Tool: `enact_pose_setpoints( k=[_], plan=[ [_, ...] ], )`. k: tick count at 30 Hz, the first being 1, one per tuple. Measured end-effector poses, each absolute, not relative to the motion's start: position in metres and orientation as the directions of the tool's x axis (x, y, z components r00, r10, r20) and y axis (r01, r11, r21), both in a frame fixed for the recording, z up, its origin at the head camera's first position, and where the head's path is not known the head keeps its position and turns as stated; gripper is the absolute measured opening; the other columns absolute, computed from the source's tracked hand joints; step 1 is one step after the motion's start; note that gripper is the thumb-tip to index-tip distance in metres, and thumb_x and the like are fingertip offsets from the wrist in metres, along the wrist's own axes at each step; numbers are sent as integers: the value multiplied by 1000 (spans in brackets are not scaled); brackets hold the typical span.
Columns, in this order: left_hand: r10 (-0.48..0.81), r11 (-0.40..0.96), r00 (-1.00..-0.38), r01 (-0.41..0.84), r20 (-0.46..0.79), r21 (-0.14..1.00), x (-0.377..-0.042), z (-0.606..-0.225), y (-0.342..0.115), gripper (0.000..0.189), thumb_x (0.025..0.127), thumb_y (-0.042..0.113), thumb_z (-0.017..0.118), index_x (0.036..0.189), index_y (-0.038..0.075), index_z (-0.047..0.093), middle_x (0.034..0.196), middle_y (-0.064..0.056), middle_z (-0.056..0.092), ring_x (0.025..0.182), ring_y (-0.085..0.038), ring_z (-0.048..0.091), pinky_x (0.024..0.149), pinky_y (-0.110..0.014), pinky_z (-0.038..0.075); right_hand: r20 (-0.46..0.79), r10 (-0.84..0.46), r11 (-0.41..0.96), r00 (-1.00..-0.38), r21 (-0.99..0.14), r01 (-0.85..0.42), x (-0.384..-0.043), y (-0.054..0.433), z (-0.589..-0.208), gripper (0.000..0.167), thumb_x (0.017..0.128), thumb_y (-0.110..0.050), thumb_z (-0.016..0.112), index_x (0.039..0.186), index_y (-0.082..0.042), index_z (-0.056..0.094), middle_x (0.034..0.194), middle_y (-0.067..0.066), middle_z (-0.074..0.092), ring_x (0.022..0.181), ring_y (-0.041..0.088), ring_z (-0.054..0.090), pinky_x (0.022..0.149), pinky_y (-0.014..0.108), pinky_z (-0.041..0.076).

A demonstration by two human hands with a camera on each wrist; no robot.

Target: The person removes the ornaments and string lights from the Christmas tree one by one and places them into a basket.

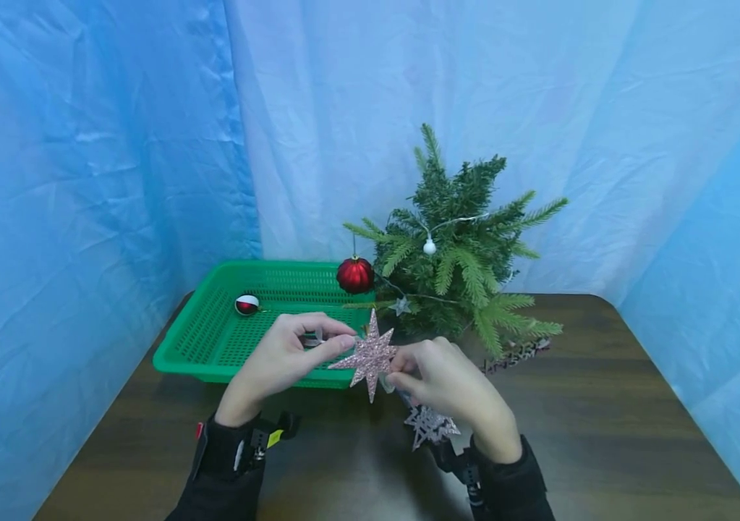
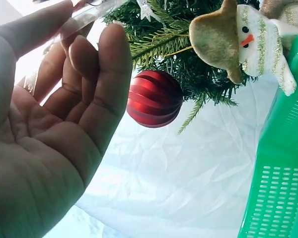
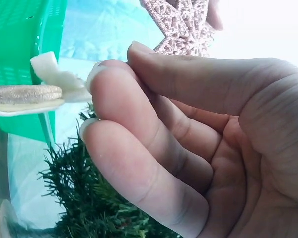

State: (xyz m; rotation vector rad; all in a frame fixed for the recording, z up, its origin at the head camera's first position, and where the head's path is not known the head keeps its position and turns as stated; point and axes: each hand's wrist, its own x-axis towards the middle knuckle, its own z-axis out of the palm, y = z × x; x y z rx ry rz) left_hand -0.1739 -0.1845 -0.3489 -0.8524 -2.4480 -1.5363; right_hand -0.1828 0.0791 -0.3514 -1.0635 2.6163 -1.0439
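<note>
A glittery pink eight-pointed star ornament [image 1: 372, 356] is between the hands, in front of the small Christmas tree [image 1: 461, 253]. My right hand [image 1: 441, 380] pinches the star's right side between thumb and fingers; in the right wrist view the star [image 3: 186, 25] shows beyond the thumb. My left hand [image 1: 298, 347] is at the star's left side, its thumb and fingers pinching a translucent ribbon [image 2: 92, 19]. A red ridged ball [image 1: 355, 275] hangs from a branch just behind the star.
A green basket [image 1: 213, 271] stands at the left with a red-and-white ball [image 1: 247, 305] inside. A second glittery star [image 1: 431, 425] is below the right hand. A snowman ornament [image 2: 260, 42] is by the tree. String lights with a white bulb [image 1: 430, 247] cross the branches.
</note>
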Motion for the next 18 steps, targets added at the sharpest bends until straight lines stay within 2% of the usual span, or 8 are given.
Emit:
enact_pose_setpoints(
  k=[4,9,14,16,18],
  plan=[
    [390,306,-841,503,376,808,-173,-347,-186,13,100,18,68,107,19,78,86,1,68,54,-16,45,52,-29,41,147,-648,518,-748,-634,-574,-183,76,-353,13,97,-14,70,86,-19,73,68,-15,66,51,7,61,48,24,47],
    [358,306,-845,508,398,805,-174,-348,-189,13,101,15,66,108,15,77,84,-5,67,53,-18,44,51,-29,40,226,-622,520,-750,-597,-611,-182,70,-355,10,96,-13,71,87,-15,75,64,-13,64,46,2,50,47,22,41],
    [294,312,-853,512,432,800,-176,-350,-192,13,100,13,66,108,11,77,97,-3,73,65,-20,60,57,-29,49,283,-601,522,-748,-569,-635,-180,60,-356,7,96,-13,73,89,-13,75,65,-9,64,46,0,42,48,21,37],
    [273,297,-852,517,447,803,-176,-350,-194,13,100,11,66,108,10,77,97,-3,73,69,-21,62,58,-29,50,312,-593,517,-743,-560,-648,-180,56,-357,4,95,-14,73,92,-13,76,70,-7,67,49,0,44,49,22,39],
    [252,293,-849,525,465,799,-177,-349,-197,13,100,10,66,108,9,76,97,-2,73,68,-20,60,58,-29,49,348,-583,508,-734,-549,-664,-180,52,-359,4,95,-16,74,96,-13,77,78,-6,72,55,0,54,54,22,46]
  ],
)
